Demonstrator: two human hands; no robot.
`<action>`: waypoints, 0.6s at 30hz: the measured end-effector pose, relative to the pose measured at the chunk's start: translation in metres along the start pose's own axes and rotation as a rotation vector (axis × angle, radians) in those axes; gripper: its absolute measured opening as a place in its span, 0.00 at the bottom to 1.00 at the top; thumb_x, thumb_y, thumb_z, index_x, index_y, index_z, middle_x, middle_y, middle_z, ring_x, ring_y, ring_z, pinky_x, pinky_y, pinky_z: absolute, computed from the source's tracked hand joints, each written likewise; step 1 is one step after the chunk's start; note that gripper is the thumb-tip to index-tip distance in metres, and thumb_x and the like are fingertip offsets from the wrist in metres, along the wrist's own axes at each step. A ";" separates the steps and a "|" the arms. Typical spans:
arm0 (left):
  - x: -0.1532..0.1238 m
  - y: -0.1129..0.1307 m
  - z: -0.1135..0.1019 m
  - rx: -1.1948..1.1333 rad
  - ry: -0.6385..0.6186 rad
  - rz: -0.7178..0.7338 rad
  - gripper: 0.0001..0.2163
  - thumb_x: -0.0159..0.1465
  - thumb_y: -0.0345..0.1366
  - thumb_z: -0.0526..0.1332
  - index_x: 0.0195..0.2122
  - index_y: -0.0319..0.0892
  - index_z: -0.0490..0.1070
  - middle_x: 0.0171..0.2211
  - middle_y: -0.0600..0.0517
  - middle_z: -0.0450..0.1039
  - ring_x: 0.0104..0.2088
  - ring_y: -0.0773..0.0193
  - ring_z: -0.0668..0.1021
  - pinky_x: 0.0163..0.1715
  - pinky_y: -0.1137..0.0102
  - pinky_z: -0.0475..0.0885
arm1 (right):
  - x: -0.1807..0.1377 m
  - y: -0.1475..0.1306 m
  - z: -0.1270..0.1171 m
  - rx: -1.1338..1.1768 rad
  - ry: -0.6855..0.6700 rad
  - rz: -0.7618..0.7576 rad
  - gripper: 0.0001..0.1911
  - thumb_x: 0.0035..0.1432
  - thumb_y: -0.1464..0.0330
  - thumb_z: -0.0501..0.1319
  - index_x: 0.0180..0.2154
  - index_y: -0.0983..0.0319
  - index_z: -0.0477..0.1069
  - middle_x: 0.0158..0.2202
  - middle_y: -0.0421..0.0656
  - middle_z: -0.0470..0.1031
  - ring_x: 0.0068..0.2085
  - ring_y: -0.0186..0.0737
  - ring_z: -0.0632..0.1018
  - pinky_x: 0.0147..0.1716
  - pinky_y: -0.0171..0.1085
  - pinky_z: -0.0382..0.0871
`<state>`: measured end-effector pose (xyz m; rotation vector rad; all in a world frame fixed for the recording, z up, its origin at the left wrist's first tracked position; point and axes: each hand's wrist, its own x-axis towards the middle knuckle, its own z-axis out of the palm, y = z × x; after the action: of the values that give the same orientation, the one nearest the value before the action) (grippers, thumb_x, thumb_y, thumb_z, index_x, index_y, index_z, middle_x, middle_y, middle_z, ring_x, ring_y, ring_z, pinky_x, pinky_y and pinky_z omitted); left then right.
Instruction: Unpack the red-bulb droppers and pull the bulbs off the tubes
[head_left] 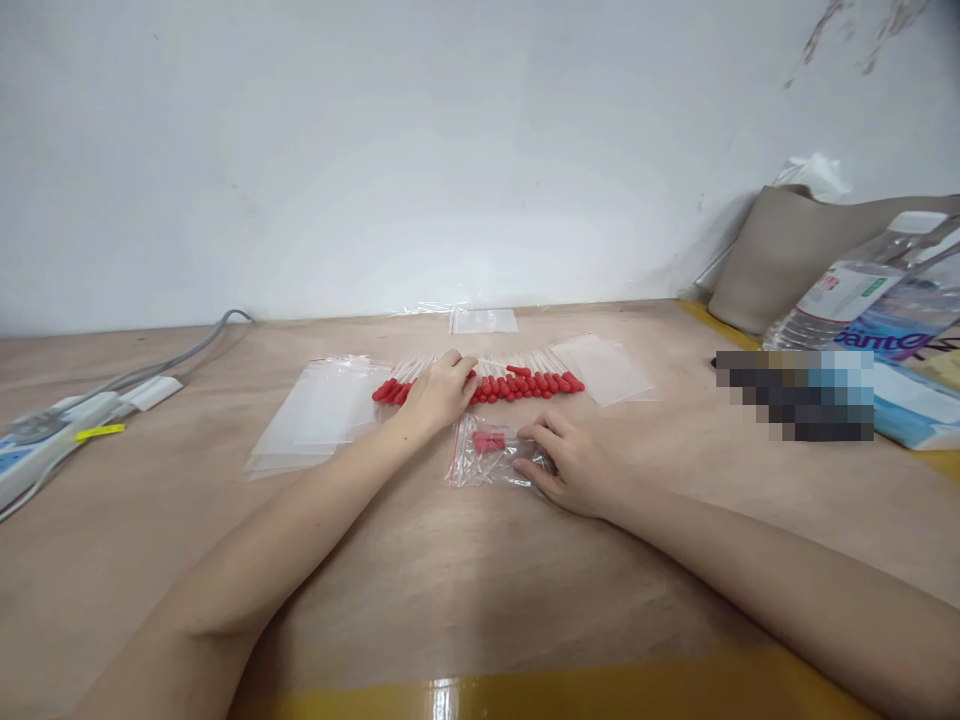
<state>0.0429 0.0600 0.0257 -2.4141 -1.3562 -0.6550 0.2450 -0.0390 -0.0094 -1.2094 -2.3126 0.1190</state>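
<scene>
A row of clear droppers with red bulbs (525,383) lies across the middle of the wooden table (420,580). My left hand (441,390) rests on the left end of that row, fingers curled over a few droppers. Just in front lies a small clear zip bag (484,452) with red-bulbed droppers inside. My right hand (571,463) presses down on the bag's right end, fingers bent and together on the plastic.
A stack of empty clear bags (315,415) lies to the left, another bag (606,368) to the right, one more (484,320) near the wall. A power strip and cable (67,425) sit far left. Water bottles (862,290) and a beige bag (795,245) stand at the right.
</scene>
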 end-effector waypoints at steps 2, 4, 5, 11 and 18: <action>-0.001 -0.002 -0.004 -0.097 0.028 -0.021 0.10 0.60 0.36 0.55 0.41 0.40 0.71 0.35 0.49 0.70 0.32 0.63 0.73 0.34 0.69 0.67 | -0.001 0.000 0.000 -0.001 -0.004 0.005 0.15 0.58 0.60 0.53 0.43 0.61 0.66 0.38 0.46 0.67 0.31 0.34 0.70 0.32 0.35 0.64; -0.006 -0.005 -0.012 -0.194 0.082 -0.025 0.10 0.60 0.38 0.56 0.39 0.41 0.71 0.34 0.50 0.71 0.33 0.63 0.73 0.35 0.69 0.67 | 0.000 -0.001 0.000 0.010 0.004 0.013 0.15 0.58 0.59 0.53 0.42 0.61 0.66 0.38 0.45 0.68 0.30 0.34 0.70 0.31 0.35 0.64; -0.011 -0.006 -0.016 -0.239 0.110 -0.014 0.10 0.60 0.38 0.55 0.38 0.41 0.72 0.33 0.50 0.71 0.33 0.63 0.73 0.36 0.69 0.68 | 0.002 0.000 -0.001 0.019 0.024 0.014 0.15 0.58 0.59 0.52 0.42 0.61 0.67 0.37 0.45 0.68 0.31 0.35 0.70 0.32 0.35 0.64; -0.063 -0.005 -0.032 -0.513 0.087 0.011 0.06 0.59 0.33 0.56 0.30 0.41 0.72 0.32 0.50 0.71 0.34 0.65 0.74 0.37 0.69 0.69 | 0.037 0.020 -0.014 0.084 0.243 0.185 0.14 0.60 0.62 0.49 0.33 0.62 0.69 0.30 0.43 0.71 0.32 0.35 0.70 0.32 0.34 0.62; -0.072 -0.003 -0.015 -0.688 -0.041 -0.006 0.08 0.58 0.35 0.59 0.37 0.44 0.75 0.39 0.49 0.75 0.40 0.62 0.76 0.43 0.66 0.71 | 0.088 0.050 -0.008 0.021 0.153 0.467 0.17 0.51 0.58 0.57 0.37 0.63 0.73 0.33 0.44 0.75 0.35 0.38 0.73 0.33 0.35 0.62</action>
<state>0.0039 0.0027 0.0006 -2.9434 -1.3012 -1.2470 0.2451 0.0586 0.0173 -1.6659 -1.8597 0.2055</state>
